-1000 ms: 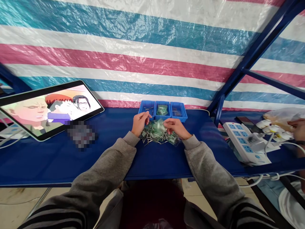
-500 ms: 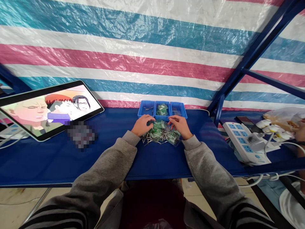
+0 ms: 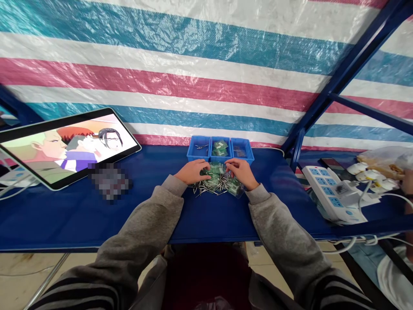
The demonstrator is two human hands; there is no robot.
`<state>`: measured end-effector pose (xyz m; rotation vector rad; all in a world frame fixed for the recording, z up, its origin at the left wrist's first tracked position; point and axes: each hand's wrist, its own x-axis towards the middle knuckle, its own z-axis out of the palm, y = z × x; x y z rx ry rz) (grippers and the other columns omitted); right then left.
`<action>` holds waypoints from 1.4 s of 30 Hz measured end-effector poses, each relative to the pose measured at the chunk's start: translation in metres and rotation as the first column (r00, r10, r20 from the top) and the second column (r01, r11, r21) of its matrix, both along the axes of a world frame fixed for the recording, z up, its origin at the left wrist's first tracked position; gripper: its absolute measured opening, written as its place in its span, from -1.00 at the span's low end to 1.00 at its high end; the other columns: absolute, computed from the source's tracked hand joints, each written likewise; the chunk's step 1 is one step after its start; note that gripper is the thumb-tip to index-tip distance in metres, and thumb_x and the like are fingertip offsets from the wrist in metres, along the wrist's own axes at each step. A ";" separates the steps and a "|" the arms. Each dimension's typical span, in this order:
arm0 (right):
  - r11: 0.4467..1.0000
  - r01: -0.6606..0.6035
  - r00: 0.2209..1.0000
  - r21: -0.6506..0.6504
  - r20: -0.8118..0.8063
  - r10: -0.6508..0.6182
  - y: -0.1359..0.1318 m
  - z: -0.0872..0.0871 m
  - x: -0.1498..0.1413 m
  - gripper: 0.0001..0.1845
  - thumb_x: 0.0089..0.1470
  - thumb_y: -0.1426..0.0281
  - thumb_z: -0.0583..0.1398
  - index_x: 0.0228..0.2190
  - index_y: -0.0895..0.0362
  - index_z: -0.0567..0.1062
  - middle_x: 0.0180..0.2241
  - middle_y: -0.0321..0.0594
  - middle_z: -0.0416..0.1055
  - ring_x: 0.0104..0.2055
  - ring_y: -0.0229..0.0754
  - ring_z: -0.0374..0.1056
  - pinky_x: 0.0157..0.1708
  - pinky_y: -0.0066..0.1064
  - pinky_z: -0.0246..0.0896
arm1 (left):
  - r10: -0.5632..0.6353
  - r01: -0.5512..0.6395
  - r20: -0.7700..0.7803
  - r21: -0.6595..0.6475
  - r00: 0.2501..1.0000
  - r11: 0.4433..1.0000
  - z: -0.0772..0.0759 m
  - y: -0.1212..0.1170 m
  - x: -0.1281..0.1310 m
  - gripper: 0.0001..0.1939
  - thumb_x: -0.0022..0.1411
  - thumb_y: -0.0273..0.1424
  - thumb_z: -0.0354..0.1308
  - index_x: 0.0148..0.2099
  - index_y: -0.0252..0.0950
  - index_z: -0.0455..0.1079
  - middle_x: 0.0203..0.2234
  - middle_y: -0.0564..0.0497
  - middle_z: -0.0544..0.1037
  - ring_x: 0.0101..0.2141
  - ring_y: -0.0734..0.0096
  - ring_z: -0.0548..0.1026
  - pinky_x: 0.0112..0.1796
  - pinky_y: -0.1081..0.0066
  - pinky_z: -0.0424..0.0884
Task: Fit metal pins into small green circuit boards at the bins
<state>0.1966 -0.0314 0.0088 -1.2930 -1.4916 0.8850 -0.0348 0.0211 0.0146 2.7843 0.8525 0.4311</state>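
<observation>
A mixed pile (image 3: pixel 214 184) of small green-tinted flat pieces and thin metal pins lies on the blue table in front of me. My left hand (image 3: pixel 192 172) reaches over the pile's left side, its thumb and fingers apart and nothing visible between them. At the upper right of the pile is my right hand (image 3: pixel 242 173), thumb and fingertips drawn together; anything in them is too small to make out. Just beyond stand three blue bins: the left bin (image 3: pixel 192 157) holds a few metal pins, the middle bin (image 3: pixel 215 159) green-tinted pieces, the right bin (image 3: pixel 248 159) small clear-looking pieces.
A tablet (image 3: pixel 72 148) playing a cartoon leans at the left, with a blurred-out object (image 3: pixel 110 181) before it. To the right are a blue frame post (image 3: pixel 298 148), a white power strip (image 3: pixel 334 196) with plugs and cables, and part of another person's hand (image 3: pixel 408 183).
My left hand has shifted slightly left and its fingers have flattened over the pile. My right hand has moved slightly left, fingertips still together. The bins stay put.
</observation>
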 end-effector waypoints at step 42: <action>0.987 -0.029 0.997 0.157 -0.063 0.039 -0.010 0.004 -0.012 -0.64 0.01 0.06 0.26 -0.41 0.11 0.49 -0.51 -0.24 0.48 -0.51 -0.18 0.41 -0.44 -0.34 0.35 | 0.395 0.056 0.772 -0.483 0.498 0.874 -0.004 -0.032 0.037 -0.68 0.15 -0.16 0.26 -0.29 -0.36 0.52 -0.48 -0.04 0.60 -0.47 0.33 0.57 -0.45 0.38 0.56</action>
